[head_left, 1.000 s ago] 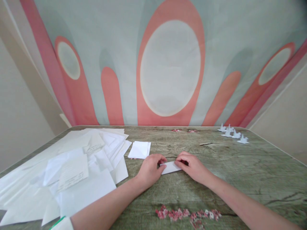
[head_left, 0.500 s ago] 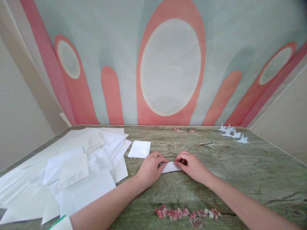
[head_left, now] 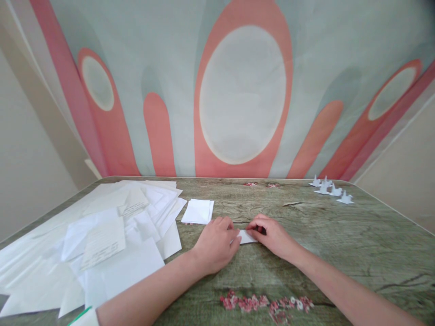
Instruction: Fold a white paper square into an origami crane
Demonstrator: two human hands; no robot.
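A small folded strip of white paper [head_left: 248, 236] lies on the wood-patterned table between my hands. My left hand [head_left: 219, 244] covers its left end, with fingers curled and thumb pressed against the paper. At the right end, my right hand [head_left: 267, 233] pinches the paper's upper edge between thumb and fingers. Just beyond my left hand sits a small stack of square white sheets [head_left: 197, 211]. Part of the strip is hidden under my left fingers.
Loose white sheets [head_left: 129, 267] spread over the table's left side, some with printed lines. Several folded white paper cranes [head_left: 335, 190] stand at the far right corner. A pink flower pattern [head_left: 251, 302] marks the near tabletop. A patterned backdrop [head_left: 183, 90] rises behind the table.
My left hand has shifted slightly right along the strip and covers more of its left end. My right hand stays almost in place, still pinching the paper.
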